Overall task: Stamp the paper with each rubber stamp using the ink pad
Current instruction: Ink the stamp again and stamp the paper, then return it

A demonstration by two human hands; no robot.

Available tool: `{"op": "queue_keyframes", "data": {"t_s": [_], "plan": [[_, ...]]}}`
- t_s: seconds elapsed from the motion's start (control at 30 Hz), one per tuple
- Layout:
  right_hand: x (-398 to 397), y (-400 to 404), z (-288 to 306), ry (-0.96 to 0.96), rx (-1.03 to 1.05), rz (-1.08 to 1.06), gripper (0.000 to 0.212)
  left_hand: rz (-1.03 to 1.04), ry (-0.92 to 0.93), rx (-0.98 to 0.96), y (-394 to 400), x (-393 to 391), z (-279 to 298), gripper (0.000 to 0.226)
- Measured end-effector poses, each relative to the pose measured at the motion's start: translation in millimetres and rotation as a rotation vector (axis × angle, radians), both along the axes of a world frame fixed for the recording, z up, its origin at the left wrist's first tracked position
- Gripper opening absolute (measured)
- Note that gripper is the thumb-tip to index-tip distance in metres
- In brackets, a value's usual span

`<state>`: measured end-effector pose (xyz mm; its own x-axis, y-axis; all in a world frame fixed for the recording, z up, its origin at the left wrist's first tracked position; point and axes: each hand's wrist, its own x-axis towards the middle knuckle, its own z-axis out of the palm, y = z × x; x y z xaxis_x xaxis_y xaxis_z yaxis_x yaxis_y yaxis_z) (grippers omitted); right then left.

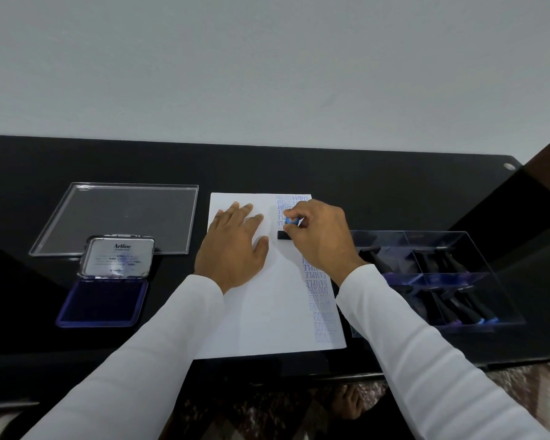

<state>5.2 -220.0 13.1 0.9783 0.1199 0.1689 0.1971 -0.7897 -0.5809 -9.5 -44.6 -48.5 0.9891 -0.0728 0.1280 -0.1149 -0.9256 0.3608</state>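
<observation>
Currently my right hand (319,231) pinches the stamp (291,228) by its rigid knob; left hand (235,246) flat, pinning light, slippy paper (267,312).

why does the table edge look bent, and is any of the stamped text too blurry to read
Head view: wide-angle distortion bows the table edge and stretches the sleeves at the bottom. Head view: prints on the paper read as SAMPLE and FAX OUT midway, but the lowest ones are soft and hard to read. Head view: the glossy table mirrors the wall; the right hand hides part of the stamp.
</observation>
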Motion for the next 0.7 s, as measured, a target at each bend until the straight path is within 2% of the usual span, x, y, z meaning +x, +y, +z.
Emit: {"op": "queue_keyframes", "data": {"t_s": [0.3,0.7], "plan": [[-0.9,1.7,1.4,0.060,-0.038,-0.029,0.031,0.000,0.006,0.008,0.2,-0.1,0.5,0.057],[-2.4,-0.9,2.4,0.040,-0.024,-0.004,0.015,0.004,0.009,0.004,0.0,0.2,-0.2,0.057]]}}
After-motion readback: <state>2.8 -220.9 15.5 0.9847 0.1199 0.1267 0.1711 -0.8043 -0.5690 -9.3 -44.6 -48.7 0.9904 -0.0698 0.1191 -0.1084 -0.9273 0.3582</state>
